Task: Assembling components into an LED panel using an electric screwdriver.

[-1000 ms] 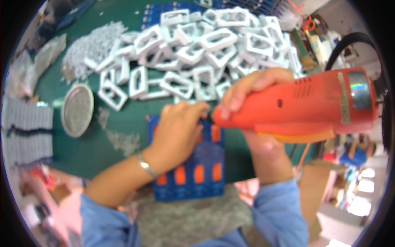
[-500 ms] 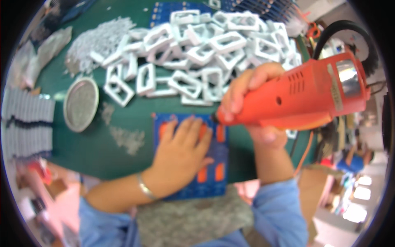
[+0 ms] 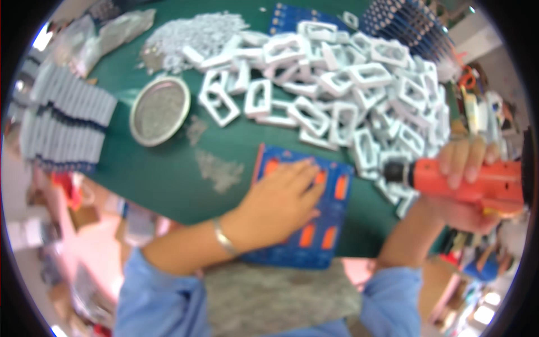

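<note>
My left hand [image 3: 281, 205] lies flat, fingers stretched out, across a blue board [image 3: 297, 255] on the green table. Several orange pieces [image 3: 306, 235] show in the board's openings; others are partly under my palm and fingers. My right hand [image 3: 461, 160] is wrapped round a red power drill [image 3: 435, 178] with a black chuck. The drill is held to the right of the board, its chuck pointing left, close to a few white frames. Blur hides whether a bit sits in the chuck.
Beyond the board is a heap of white rectangular frames [image 3: 370, 76]. A pile of small pale parts [image 3: 193, 36] lies at the back left, with a round metal dish [image 3: 135, 121] nearer. Stacked white pieces [image 3: 70, 121] stand far left. A blue rack [image 3: 401, 25] stands back right.
My right hand has drawn the drill away from the board's far right corner, out to the right. My left hand stays on the board. The whole view has swung left.
</note>
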Tool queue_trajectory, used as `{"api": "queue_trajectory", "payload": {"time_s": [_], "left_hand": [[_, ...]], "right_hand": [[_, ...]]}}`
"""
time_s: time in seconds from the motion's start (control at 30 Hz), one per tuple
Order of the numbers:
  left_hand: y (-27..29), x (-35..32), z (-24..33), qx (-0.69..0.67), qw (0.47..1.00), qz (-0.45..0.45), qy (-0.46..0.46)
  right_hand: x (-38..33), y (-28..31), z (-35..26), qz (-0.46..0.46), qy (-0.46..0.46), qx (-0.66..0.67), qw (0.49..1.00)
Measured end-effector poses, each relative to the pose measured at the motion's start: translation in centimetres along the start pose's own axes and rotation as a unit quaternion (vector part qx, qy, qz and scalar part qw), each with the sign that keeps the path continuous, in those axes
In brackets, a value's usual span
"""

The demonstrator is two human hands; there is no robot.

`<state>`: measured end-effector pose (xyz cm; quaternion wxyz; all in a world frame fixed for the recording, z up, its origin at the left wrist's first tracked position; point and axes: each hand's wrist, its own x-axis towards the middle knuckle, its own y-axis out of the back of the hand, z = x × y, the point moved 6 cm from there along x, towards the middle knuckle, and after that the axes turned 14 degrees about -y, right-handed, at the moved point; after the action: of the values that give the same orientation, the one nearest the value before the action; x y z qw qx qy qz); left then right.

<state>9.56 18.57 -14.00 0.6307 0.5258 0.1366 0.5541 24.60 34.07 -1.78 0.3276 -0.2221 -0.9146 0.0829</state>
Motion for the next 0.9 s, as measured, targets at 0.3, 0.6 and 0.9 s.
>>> {"api": "queue_trajectory", "payload": {"time_s": [0.3, 0.6, 0.9], "left_hand": [[4.5, -5.6, -4.2, 0.221, 0.947, 0.031, 0.23], [3.8, -1.9, -4.3, -0.105, 0.963, 0.138, 0.208], [0.8, 3.5, -2.1, -0.202, 0.969, 0.106, 0.097]], "right_hand": [[-2.2, 1.4, 0.3, 0.109, -0.012, -0.025, 0.994], [-1.8, -0.8, 1.9, 0.095, -0.017, 0.044, 0.994], [-2.5, -2.0, 1.3, 0.073, -0.004, 0.002, 0.997]]}}
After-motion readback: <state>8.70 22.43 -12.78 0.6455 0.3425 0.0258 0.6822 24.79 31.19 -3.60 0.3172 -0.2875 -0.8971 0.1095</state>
